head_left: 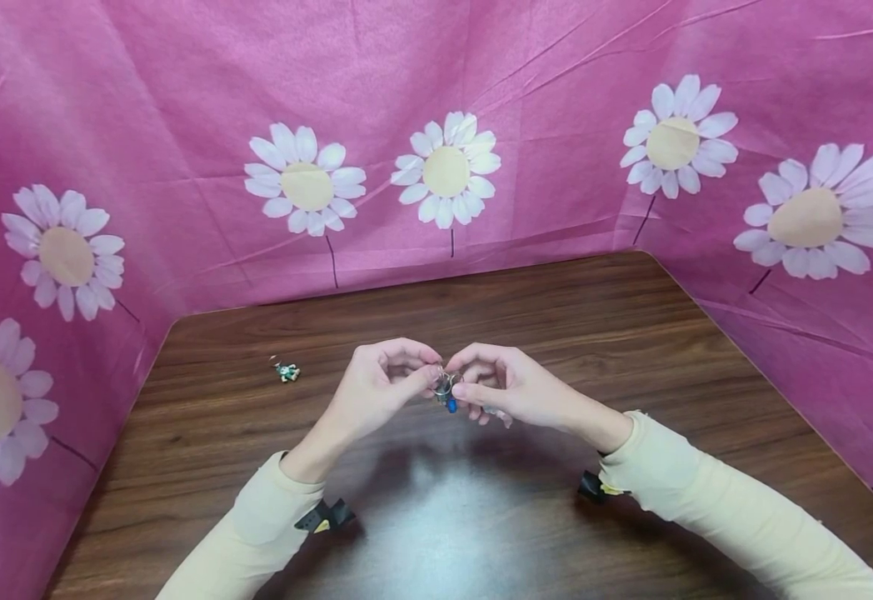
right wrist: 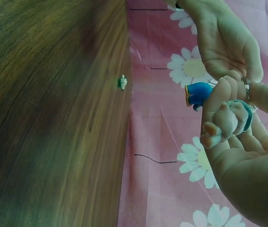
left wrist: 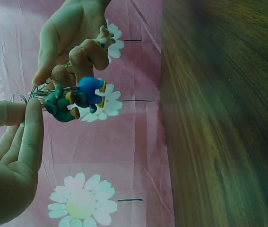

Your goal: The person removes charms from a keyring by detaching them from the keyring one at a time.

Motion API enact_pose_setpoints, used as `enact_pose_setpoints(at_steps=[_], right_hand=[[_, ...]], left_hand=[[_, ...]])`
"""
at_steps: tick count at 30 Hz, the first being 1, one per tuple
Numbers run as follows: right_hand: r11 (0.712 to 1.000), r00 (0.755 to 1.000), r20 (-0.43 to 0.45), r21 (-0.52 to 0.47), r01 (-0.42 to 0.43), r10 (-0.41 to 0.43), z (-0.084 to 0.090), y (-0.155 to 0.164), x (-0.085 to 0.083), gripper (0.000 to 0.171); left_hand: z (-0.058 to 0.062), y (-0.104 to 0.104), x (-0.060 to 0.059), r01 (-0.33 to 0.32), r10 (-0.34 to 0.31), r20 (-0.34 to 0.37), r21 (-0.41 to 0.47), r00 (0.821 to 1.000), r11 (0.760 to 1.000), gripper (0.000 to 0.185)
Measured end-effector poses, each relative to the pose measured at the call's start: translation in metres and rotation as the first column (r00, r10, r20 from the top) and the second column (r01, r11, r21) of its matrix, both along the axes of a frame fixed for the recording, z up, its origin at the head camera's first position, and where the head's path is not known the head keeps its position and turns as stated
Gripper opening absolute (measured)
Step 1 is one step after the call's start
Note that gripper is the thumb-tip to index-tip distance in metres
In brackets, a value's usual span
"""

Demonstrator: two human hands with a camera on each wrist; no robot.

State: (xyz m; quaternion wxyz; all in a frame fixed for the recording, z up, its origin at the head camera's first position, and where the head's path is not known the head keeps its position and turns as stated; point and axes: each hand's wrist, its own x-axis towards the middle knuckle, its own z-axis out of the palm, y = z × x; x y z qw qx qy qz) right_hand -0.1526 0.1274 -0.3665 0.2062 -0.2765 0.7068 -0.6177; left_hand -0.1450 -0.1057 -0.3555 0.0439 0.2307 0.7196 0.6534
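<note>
My left hand (head_left: pixel 380 387) and right hand (head_left: pixel 526 390) meet above the middle of the table, fingertips close together. Both pinch thin metal key rings (head_left: pixel 444 383) between thumb and fingers. From the rings hang small figurine keychains: a green figurine (left wrist: pixel 60 106) and a blue figurine (left wrist: pixel 90 90) with yellow-orange feet, side by side in the left wrist view. A pale figurine (right wrist: pixel 226 122) with a teal cap lies against the right hand's fingers. How the rings are linked is partly hidden by the fingertips.
Another small green and white figurine keychain (head_left: pixel 286 372) lies on the dark wooden table (head_left: pixel 212 433), left of the hands. A pink curtain (head_left: pixel 182 100) printed with white daisies stands around the table's back and sides.
</note>
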Motion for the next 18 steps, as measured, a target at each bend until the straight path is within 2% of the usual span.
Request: enact_pose_setpoints(at_steps=[3, 9, 12, 15, 18], right_hand=[[0.999, 1.0, -0.007, 0.038, 0.019, -0.019, 0.0017, -0.0008, 0.0009, 0.021], [0.989, 0.992, -0.08, 0.098, 0.109, -0.102, 0.0044, -0.0049, 0.0048, 0.015], [0.983, 0.979, -0.138, 0.086, 0.16, -0.147, 0.0051, -0.0061, 0.0063, 0.011], [0.982, 0.97, -0.182, 0.061, 0.176, -0.162, 0.0053, -0.0053, 0.0065, 0.008], [0.983, 0.976, -0.149, 0.073, 0.171, -0.159, 0.0056, -0.0037, 0.0065, 0.009]], left_hand=[[0.0006, -0.0004, 0.0018, -0.021, 0.021, -0.011, -0.01, 1.0, 1.0, 0.014], [-0.0015, 0.0003, 0.0035, -0.056, 0.055, -0.07, -0.018, 0.996, 0.998, 0.016], [-0.0022, -0.0006, 0.0035, -0.027, 0.027, -0.066, 0.008, 0.997, 1.0, 0.016], [-0.0009, -0.0037, 0.0025, 0.036, -0.035, -0.045, 0.023, 0.998, 0.999, 0.019], [0.0027, -0.0079, 0.0012, 0.071, -0.074, -0.071, -0.04, 0.995, 0.997, 0.019]])
